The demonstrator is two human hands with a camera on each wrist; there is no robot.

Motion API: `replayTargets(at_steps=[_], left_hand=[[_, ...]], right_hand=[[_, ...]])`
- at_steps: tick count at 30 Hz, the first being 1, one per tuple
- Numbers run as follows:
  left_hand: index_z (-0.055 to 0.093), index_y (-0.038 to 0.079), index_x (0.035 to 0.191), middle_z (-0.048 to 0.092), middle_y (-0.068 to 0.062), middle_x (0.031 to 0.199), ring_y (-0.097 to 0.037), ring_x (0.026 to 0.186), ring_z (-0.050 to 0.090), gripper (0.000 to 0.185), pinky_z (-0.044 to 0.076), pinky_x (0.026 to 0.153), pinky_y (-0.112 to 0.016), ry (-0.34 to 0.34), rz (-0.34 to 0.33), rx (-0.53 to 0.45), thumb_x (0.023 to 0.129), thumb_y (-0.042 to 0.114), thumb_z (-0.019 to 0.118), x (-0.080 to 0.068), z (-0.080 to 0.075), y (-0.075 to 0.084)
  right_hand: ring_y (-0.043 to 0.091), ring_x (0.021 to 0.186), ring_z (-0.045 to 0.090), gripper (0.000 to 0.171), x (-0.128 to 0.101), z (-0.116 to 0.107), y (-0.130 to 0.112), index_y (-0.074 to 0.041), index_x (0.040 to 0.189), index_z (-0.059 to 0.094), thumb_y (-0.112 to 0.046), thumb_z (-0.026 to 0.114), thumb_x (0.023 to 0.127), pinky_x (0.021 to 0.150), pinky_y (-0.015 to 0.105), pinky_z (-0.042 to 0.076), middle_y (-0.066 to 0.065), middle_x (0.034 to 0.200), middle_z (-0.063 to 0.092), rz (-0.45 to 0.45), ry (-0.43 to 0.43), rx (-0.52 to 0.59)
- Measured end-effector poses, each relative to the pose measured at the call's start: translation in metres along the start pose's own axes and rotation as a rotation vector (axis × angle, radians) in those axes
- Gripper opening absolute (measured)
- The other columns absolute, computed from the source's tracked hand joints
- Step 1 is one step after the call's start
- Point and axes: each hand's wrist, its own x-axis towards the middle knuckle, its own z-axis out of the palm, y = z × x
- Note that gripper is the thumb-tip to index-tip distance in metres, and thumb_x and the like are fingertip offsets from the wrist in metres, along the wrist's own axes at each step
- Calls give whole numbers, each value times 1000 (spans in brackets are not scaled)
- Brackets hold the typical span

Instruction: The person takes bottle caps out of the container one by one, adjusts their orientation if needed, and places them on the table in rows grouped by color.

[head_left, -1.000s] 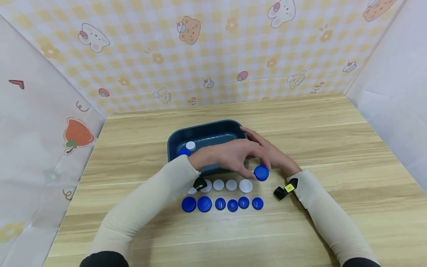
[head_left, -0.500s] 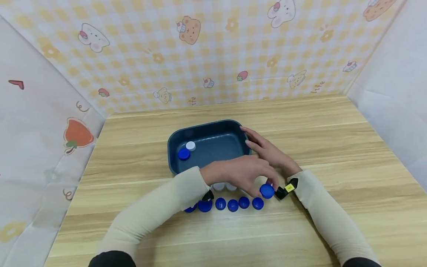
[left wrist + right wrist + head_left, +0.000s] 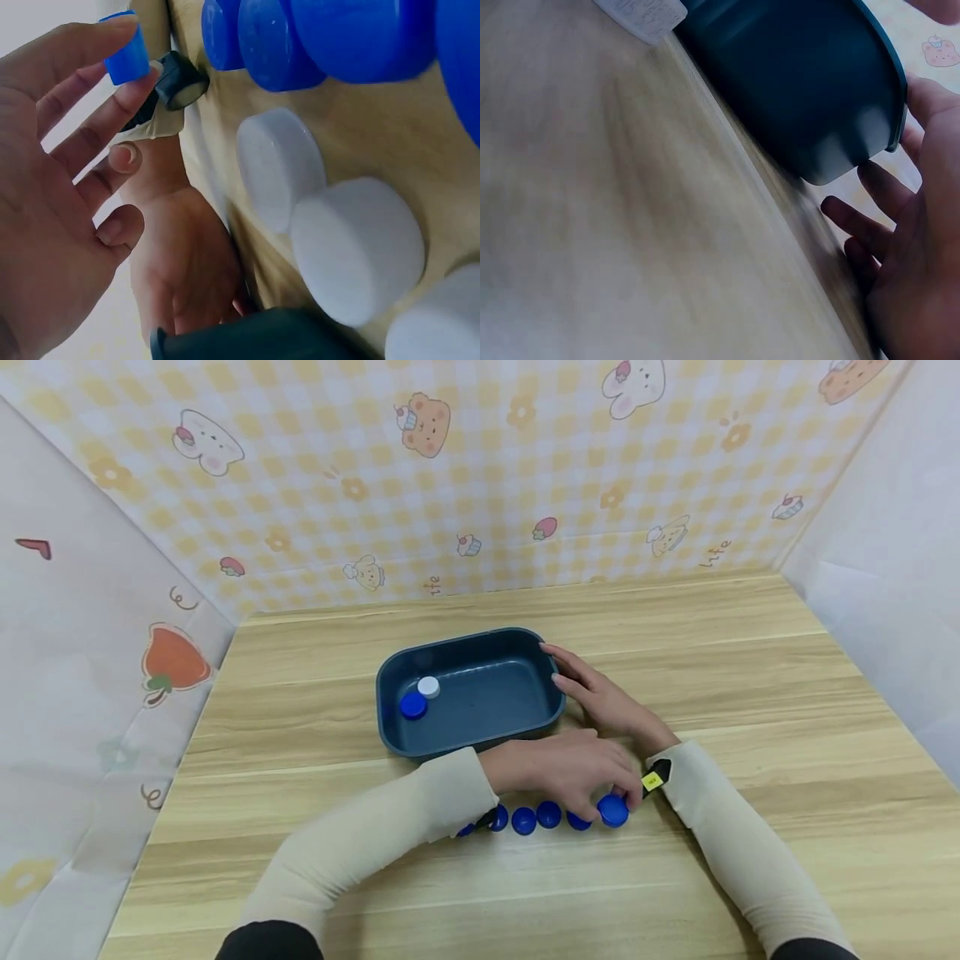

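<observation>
My left hand pinches a blue bottle cap between thumb and fingertips, at the right end of a row of blue caps. In the left wrist view, that held cap shows between the fingertips. White caps stand beside the blue row there; my left forearm and hand hide them in the head view. My right hand rests with extended fingers on the right end of a dark blue-green tray. Inside the tray lie a white cap and a blue cap.
The wooden table is enclosed by a patterned backdrop behind and pale side walls. A black wrist device with a yellow label sits on my right sleeve, close to the left fingers.
My left hand has carried the blue cap down toward me and slightly right, from near the white row to the end of the blue row. The right hand and tray have stayed put.
</observation>
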Motion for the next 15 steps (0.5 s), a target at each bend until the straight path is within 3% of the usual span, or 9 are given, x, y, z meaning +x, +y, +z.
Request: replayTargets(at_steps=[7,15], left_hand=[[64,33,108,58,23,105,0,99,46,27,31,75,-27,-32,-23,100,83,37,73,7,4,6],[62,35,108,58,22,105,-6,100,45,28,30,77,-29,-63,-51,219,82,36,72,11,6,11]], right_hand=[[18,143,14,51,0,0,-5,-27,153,19,-20,36,105,110,48,19,-2,157,14,12,-8,7],[22,143,15,52,-5,3,-34,-16,153,18,-20,36,105,110,49,20,5,157,15,43,-12,-12]])
